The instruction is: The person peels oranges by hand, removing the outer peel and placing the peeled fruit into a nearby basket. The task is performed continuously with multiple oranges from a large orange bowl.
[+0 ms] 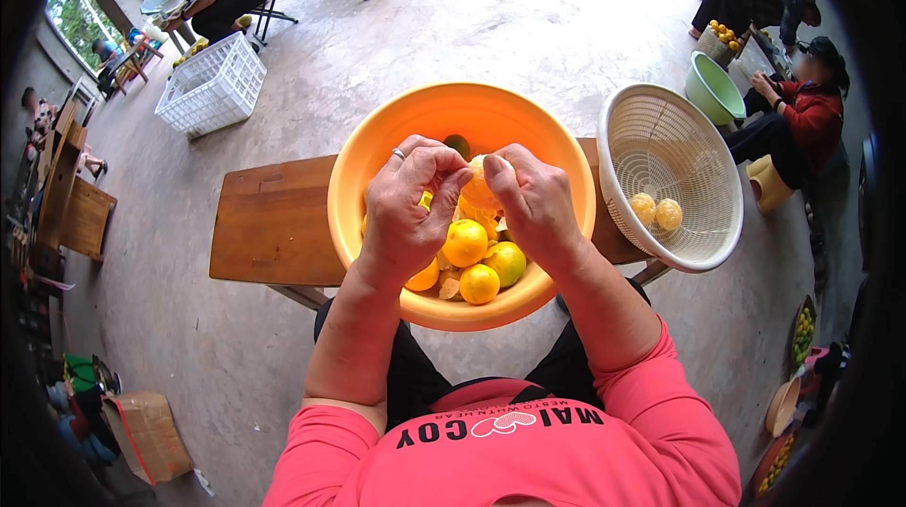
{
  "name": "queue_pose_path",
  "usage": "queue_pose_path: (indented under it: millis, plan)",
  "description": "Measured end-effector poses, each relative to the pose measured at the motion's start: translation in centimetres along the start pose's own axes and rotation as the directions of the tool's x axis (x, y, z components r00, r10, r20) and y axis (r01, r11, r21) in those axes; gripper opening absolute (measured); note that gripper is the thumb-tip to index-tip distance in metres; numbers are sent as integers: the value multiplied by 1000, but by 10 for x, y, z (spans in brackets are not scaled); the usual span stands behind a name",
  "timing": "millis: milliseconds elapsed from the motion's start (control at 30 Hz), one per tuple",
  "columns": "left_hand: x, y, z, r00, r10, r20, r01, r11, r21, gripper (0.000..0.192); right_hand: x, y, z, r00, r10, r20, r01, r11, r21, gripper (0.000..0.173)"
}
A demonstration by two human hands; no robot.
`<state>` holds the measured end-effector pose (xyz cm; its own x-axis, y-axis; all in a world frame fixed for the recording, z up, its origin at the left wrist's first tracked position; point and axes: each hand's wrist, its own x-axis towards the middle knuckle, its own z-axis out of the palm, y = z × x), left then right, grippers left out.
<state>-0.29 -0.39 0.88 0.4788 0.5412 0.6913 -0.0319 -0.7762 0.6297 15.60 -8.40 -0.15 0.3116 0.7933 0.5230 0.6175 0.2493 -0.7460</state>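
My right hand [538,206] grips a peeled orange-coloured citrus fruit [478,185] above a large orange plastic basin [460,107]. Thumb and fingertips of my left hand [414,206] are pinched together right beside that fruit; whether a shred of pith is between them I cannot tell. Inside the basin lie several unpeeled citrus fruits [465,243], yellow to greenish, among pieces of peel [449,287]. A dark green fruit [458,146] rests farther back, partly behind my hands. Two peeled fruits [655,211] lie in a cream plastic strainer basket [665,128] to the right.
The basin stands on a wooden bench [276,224], with the strainer at its right end. A white plastic crate [212,86] is on the concrete floor at left. People sit or bend at both sides, near a green basin [715,89]. A cardboard box [148,436] stands lower left.
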Motion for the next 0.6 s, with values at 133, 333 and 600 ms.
queue_pose_path:
  millis: [133, 333, 600]
  plan:
    - [0, -1, 0, 996, -87, -2, 86, 989, -118, 9, 0, 0, 0, 999, 29, 12, -30, 999, 35, 41]
    - [-1, -5, -2, 996, -93, 6, 93, 975, -200, 13, 1, 1, 0, 999, 32, 20, -33, 999, 20, 39]
    - [0, 1, -1, 1000, 10, 11, -10, 1000, 16, 14, 0, 2, -1, 1000, 4, 2, -4, 1000, -27, 38]
